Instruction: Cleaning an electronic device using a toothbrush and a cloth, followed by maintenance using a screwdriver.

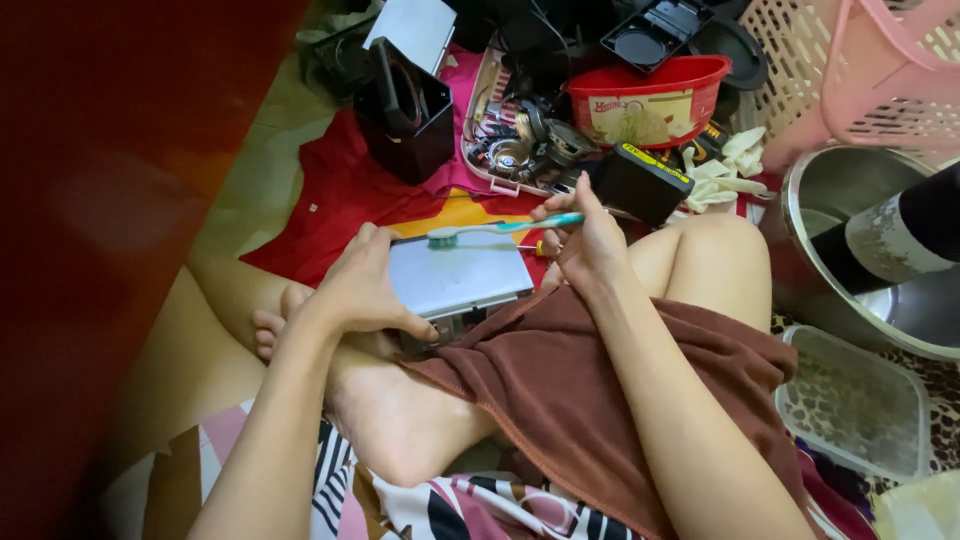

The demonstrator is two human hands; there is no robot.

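Observation:
My left hand (362,288) grips the left edge of a flat silver metal panel (462,272) that rests on my crossed legs. My right hand (588,242) holds a teal toothbrush (505,229) by its handle. The brush head lies at the panel's far left corner, bristles down on the metal. A brown towel (560,390) covers my lap under the panel.
A red cloth (330,195) lies on the floor ahead with a black box (405,115), a pink tray of small parts (515,140) and a red tub (650,95). To the right stand a steel pot (850,290), a pink basket (870,70) and a clear plastic container (855,400).

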